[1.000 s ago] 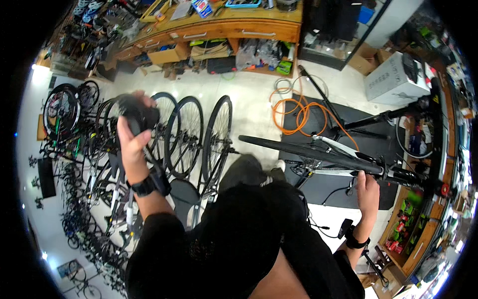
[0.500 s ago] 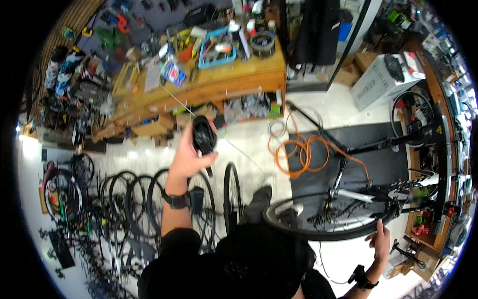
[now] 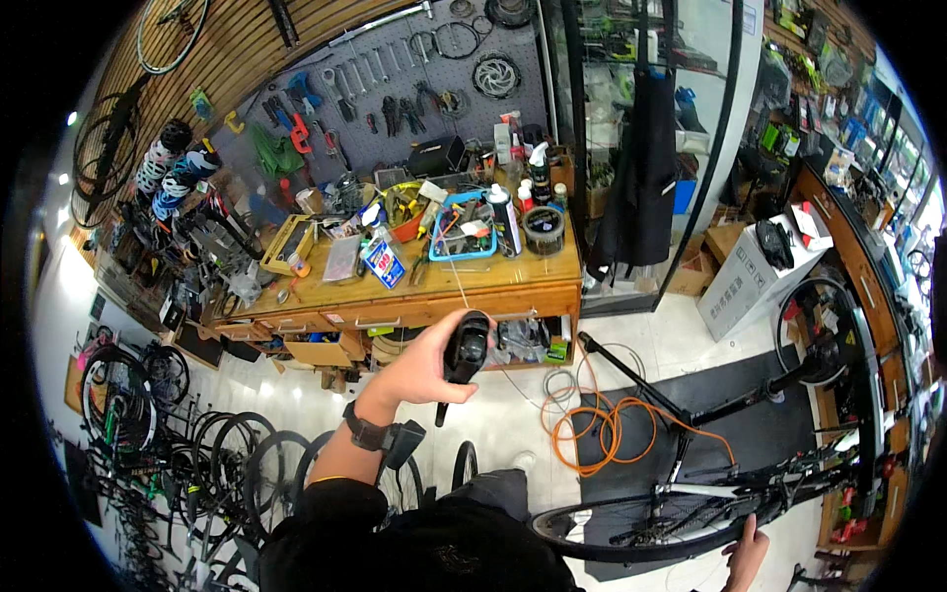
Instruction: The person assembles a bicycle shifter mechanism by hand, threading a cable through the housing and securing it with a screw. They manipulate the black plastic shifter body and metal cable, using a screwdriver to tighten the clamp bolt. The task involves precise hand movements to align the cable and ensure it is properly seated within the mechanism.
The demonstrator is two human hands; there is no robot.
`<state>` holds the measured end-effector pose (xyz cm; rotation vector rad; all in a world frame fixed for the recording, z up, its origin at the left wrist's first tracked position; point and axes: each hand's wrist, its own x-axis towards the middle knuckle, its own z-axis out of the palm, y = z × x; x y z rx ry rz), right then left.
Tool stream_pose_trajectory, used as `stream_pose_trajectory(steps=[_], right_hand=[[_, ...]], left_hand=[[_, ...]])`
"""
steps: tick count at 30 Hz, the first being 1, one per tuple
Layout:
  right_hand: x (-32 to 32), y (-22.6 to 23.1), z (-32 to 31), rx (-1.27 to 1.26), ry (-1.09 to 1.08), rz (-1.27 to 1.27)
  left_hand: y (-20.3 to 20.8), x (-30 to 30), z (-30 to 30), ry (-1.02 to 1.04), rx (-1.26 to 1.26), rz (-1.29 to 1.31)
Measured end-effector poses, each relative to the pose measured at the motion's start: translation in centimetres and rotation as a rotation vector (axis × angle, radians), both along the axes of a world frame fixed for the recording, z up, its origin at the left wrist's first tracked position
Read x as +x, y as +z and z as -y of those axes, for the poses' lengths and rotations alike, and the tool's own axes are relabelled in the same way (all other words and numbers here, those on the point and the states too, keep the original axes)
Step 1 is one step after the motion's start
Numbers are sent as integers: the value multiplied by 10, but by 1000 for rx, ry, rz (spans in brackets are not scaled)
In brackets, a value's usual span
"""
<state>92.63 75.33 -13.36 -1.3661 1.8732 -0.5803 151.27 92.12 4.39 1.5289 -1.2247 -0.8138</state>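
Note:
In front of my body, my left hand (image 3: 432, 360) is closed around a black bicycle brake-shift lever (image 3: 467, 347). The lever blade points downward below my fingers. A thin cable (image 3: 460, 283) runs up from the lever toward the bench, and a thin line slants away below it. At the lower right, my right hand (image 3: 748, 555) is at the edge of the bicycle wheel (image 3: 631, 548), with a finger stretched out against the tyre. Its other fingers are partly hidden. The wheel belongs to a bicycle held on a black stand (image 3: 710, 403).
A wooden workbench (image 3: 395, 301) holds a blue tray (image 3: 464, 249) of tools, bottles and a white-blue can. An orange hose (image 3: 592, 434) coils on the floor by a black mat (image 3: 730, 380). Several bicycles line the left side. A large carton (image 3: 750, 281) stands at right.
The view has tilted up, showing more of the tool wall. My left hand with the lever appears farther right and lower; my right hand stays by the tyre.

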Motion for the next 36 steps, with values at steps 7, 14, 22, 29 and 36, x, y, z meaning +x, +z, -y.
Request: stream_pose_trajectory(steps=[7, 14, 22, 29, 36], right_hand=[[-33, -27, 7, -32, -194, -216], [20, -1, -48, 14, -133, -237], [99, 71, -75, -33, 20, -440], [131, 84, -97, -49, 38, -593], [222, 141, -128, -98, 47, -878]], left_hand=[[-54, 76, 38, -158, -54, -162], [-61, 118, 69, -227, -98, -230], [-38, 129, 37, -142, -69, -16], [-16, 155, -7, -32, -73, -17], [-34, 241, -22, -97, -102, 5]])
